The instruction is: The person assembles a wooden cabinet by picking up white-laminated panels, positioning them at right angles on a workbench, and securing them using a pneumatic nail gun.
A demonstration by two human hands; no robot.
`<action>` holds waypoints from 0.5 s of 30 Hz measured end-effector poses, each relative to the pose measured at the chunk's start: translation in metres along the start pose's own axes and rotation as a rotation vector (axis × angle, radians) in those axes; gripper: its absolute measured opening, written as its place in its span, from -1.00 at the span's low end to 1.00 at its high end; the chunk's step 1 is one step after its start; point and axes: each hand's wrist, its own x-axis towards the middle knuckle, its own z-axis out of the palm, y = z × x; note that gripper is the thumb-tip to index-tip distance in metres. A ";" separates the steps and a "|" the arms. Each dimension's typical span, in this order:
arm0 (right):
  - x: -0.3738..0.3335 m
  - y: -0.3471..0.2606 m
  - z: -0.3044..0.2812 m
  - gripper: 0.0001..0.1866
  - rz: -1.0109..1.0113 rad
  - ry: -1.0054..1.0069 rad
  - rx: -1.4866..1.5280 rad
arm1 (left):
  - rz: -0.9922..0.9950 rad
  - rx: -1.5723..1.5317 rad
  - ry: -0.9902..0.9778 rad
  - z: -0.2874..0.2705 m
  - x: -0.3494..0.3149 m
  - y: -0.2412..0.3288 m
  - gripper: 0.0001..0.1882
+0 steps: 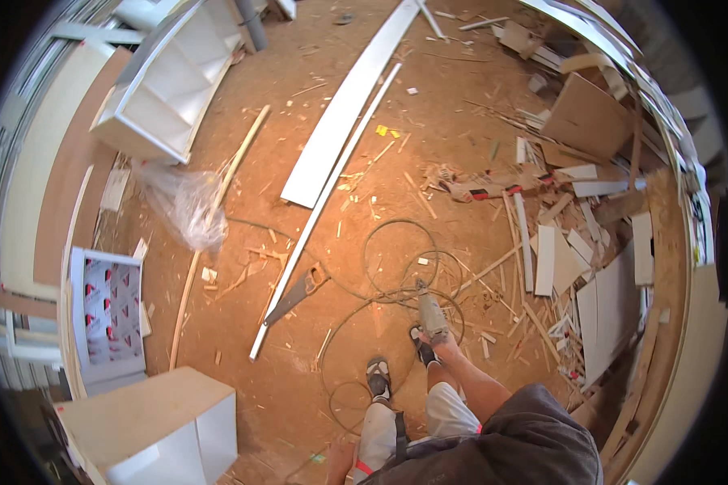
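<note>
My right hand is closed round the body of a grey power tool, whose narrow dark tip points away from me, above the floor. A thin dark cable lies in loose loops around and under the tool. Down by my left thigh is my left hand, partly cut off, its fingers not clear. A handsaw with a wooden handle lies across the near end of a long white strip. Beside that strip runs a wide white board.
White cabinet boxes stand far left, with a wood-topped one near left. Clear plastic film lies by a long wooden strip. Offcuts and scrap panels heap up on the right. Wood bits litter the brown floor.
</note>
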 end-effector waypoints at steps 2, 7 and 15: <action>-0.027 -0.004 0.006 -0.50 -0.079 0.136 0.095 | 0.093 0.119 -0.034 -0.038 0.018 -0.016 -0.46; -0.137 -0.049 -0.048 -0.48 -0.203 0.352 -0.549 | 0.217 0.331 -0.174 -0.125 0.086 0.030 -0.53; -0.413 -0.020 -0.116 -0.48 0.255 1.003 -0.310 | 0.397 0.500 -0.402 -0.116 0.133 0.197 -0.59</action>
